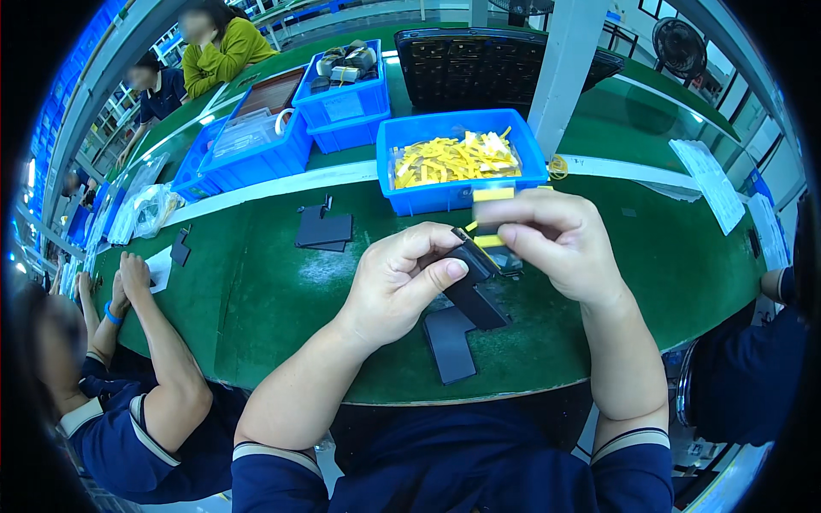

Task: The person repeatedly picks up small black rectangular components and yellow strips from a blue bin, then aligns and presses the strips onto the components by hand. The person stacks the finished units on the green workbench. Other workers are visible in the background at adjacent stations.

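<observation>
Black part slants lengthwise lower-right — left grip pinches it, right grip yellow strip.

So the left forearm runs up from about 7 o'clock, slanting toward 1, and the right forearm rises from about 5, leaning toward 11. Left hand is near the middle of the dial, fingers curled, left thumb aimed at 2 and pressing in a pinch. Right hand sits around 3, palm side turned inward, right thumb pointing at 9 beneath bent fingers. Its fingertips are blurry, so can't tell how tight that grip is. Hands near each other, not touching.
</observation>
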`<state>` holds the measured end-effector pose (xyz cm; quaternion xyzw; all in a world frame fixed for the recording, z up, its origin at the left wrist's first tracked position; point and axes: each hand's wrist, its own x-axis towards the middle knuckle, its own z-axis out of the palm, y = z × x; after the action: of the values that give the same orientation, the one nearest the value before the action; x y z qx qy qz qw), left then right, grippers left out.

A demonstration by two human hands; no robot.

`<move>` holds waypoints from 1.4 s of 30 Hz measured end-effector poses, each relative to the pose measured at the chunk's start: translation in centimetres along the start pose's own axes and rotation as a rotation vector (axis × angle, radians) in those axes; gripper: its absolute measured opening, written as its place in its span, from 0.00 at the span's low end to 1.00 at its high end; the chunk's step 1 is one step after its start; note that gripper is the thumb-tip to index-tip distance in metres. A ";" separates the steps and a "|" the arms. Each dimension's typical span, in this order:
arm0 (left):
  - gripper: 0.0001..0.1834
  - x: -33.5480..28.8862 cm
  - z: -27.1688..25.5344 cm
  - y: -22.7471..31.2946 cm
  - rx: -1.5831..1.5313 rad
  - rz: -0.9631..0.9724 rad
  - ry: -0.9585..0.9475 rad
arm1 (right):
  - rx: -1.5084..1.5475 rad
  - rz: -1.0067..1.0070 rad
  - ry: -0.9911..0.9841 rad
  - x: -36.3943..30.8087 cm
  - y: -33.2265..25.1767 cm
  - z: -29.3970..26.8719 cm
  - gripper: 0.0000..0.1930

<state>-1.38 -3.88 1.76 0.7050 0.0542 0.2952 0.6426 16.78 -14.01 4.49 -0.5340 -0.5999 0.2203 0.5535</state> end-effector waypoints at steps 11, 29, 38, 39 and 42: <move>0.11 -0.1 0.1 0.1 0.058 0.034 -0.026 | 0.544 0.238 -0.274 0.0 -0.1 -0.7 0.05; 0.21 2.4 -5.0 -0.8 0.005 -0.135 0.428 | -0.431 0.182 0.059 0.4 1.3 1.2 0.23; 0.24 1.9 -13.2 -1.3 1.203 -0.508 0.650 | -0.023 0.365 0.156 0.5 3.0 0.8 0.11; 0.23 1.9 -12.6 -0.8 1.272 -0.510 0.653 | 0.061 0.360 0.169 0.5 3.0 0.8 0.10; 0.20 1.9 -11.0 0.0 1.342 -0.420 0.646 | 0.275 0.322 0.210 0.5 2.8 1.0 0.07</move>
<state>-5.19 6.57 2.43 0.7973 0.5389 0.2621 0.0724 17.09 -12.25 2.01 -0.5626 -0.4105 0.3286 0.6380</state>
